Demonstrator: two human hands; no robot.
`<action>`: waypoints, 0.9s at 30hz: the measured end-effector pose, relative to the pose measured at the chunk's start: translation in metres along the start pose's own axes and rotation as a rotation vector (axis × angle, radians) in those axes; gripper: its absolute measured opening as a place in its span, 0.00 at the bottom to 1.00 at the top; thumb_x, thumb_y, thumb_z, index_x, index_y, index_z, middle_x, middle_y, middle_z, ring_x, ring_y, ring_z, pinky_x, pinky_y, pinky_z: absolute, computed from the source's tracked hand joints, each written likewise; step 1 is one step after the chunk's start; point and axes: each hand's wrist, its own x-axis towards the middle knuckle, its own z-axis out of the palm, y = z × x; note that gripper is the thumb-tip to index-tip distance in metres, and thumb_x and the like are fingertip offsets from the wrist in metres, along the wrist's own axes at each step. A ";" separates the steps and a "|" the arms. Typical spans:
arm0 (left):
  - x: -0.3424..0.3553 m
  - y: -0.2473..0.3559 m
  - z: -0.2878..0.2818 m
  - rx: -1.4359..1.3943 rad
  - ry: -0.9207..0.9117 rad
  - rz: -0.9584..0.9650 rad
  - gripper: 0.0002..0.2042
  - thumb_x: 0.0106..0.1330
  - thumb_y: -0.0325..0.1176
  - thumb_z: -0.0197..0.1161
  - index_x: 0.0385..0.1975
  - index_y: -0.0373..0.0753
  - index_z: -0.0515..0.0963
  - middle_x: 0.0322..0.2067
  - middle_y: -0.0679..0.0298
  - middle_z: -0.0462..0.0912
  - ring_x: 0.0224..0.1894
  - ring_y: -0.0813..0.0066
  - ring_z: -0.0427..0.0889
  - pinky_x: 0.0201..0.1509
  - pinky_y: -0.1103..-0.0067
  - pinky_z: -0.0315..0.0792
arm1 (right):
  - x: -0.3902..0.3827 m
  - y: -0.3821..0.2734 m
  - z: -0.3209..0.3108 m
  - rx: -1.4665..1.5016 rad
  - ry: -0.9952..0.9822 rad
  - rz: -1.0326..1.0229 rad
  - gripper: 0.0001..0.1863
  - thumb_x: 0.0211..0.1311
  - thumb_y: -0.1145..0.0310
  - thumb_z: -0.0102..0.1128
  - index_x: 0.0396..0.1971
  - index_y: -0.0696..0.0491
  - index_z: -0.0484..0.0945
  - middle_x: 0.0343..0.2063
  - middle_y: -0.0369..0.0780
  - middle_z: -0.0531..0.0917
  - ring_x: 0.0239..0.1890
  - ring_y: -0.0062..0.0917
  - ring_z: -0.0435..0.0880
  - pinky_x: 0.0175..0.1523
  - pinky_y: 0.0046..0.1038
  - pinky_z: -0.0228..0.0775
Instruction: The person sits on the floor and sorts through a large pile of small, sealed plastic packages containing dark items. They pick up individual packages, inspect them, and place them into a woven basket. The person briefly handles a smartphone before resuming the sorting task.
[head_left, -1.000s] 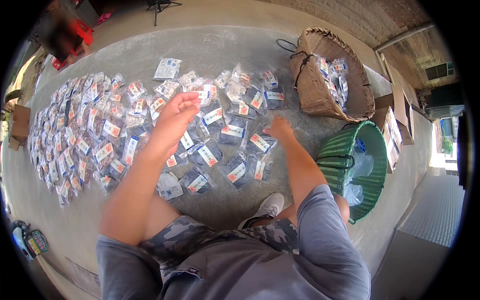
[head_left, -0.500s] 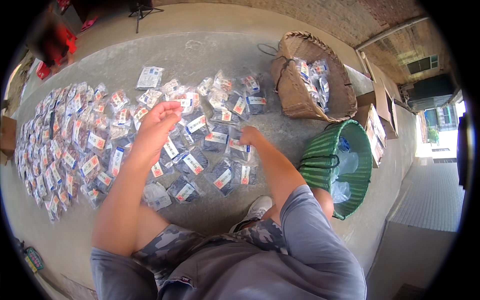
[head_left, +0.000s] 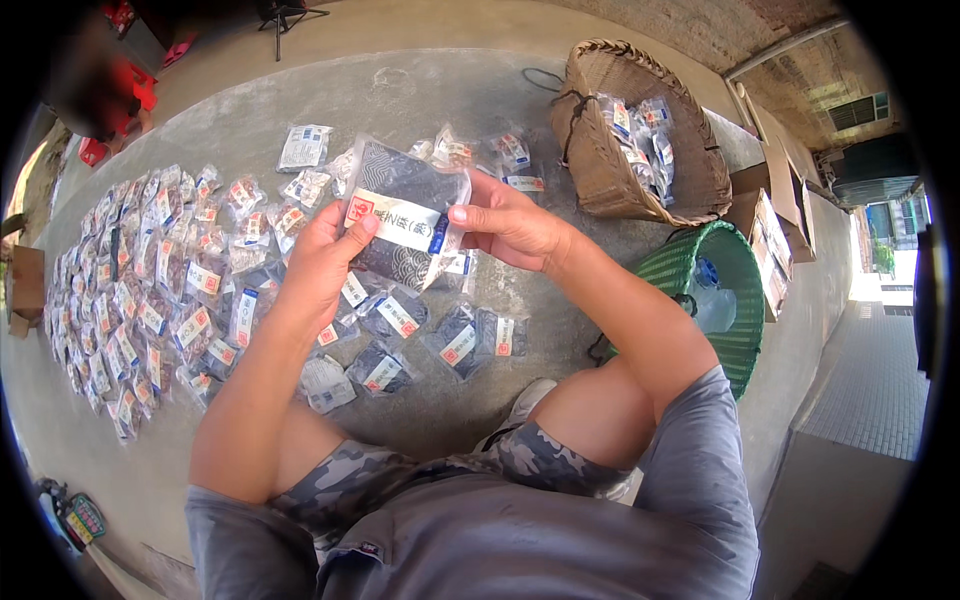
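Observation:
Up in front of me, both my hands hold a clear plastic packet (head_left: 405, 215) with dark, wave-patterned contents and a white, red and blue label band. My left hand (head_left: 325, 250) pinches its left edge, thumb on the label. My right hand (head_left: 505, 222) grips the right edge, with the thumb on the label's blue end. Below and around them, more dark packets (head_left: 460, 340) lie spread on the concrete floor. What exactly is inside the packets I cannot tell.
A dense spread of small labelled packets (head_left: 150, 290) covers the floor at left. On the right stand a brown woven basket (head_left: 590, 165) holding packets and a green woven basket (head_left: 660, 265) with clear plastic in it. Cardboard boxes (head_left: 770, 240) sit beyond them.
A dark packet has come up off the floor into both hands. My right hand has risen with it, and my left hand has closed on its left edge.

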 end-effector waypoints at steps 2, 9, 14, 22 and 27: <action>-0.001 0.004 0.008 0.022 0.070 0.020 0.18 0.74 0.44 0.62 0.52 0.36 0.77 0.43 0.66 0.84 0.44 0.80 0.80 0.51 0.79 0.73 | -0.001 0.010 -0.004 -0.158 -0.059 0.137 0.34 0.66 0.50 0.67 0.63 0.53 0.66 0.54 0.40 0.78 0.48 0.22 0.84 0.44 0.22 0.81; 0.004 0.000 0.026 0.220 0.257 0.066 0.19 0.78 0.46 0.54 0.47 0.34 0.79 0.39 0.65 0.82 0.40 0.82 0.76 0.46 0.80 0.70 | 0.002 0.024 0.019 -0.094 -0.039 0.146 0.23 0.66 0.57 0.67 0.54 0.54 0.74 0.39 0.38 0.84 0.34 0.23 0.86 0.31 0.21 0.78; 0.004 -0.006 0.040 0.116 0.046 0.102 0.19 0.76 0.31 0.55 0.64 0.36 0.68 0.54 0.58 0.78 0.52 0.77 0.75 0.57 0.78 0.69 | 0.000 0.005 -0.006 -0.142 0.204 0.047 0.13 0.65 0.69 0.67 0.46 0.53 0.78 0.35 0.36 0.86 0.29 0.18 0.82 0.26 0.21 0.73; 0.011 -0.004 0.017 0.388 0.028 -0.006 0.23 0.73 0.35 0.57 0.67 0.40 0.67 0.65 0.59 0.73 0.60 0.74 0.74 0.59 0.77 0.65 | -0.028 -0.076 -0.110 0.198 0.682 -0.626 0.20 0.73 0.72 0.55 0.61 0.57 0.66 0.50 0.44 0.83 0.46 0.32 0.86 0.45 0.32 0.81; 0.000 0.007 0.011 0.376 0.075 0.004 0.21 0.74 0.35 0.56 0.64 0.37 0.70 0.64 0.57 0.73 0.60 0.73 0.74 0.61 0.75 0.65 | -0.010 -0.037 -0.081 -0.297 0.267 -0.148 0.22 0.72 0.64 0.59 0.61 0.54 0.70 0.50 0.41 0.85 0.48 0.27 0.84 0.49 0.31 0.77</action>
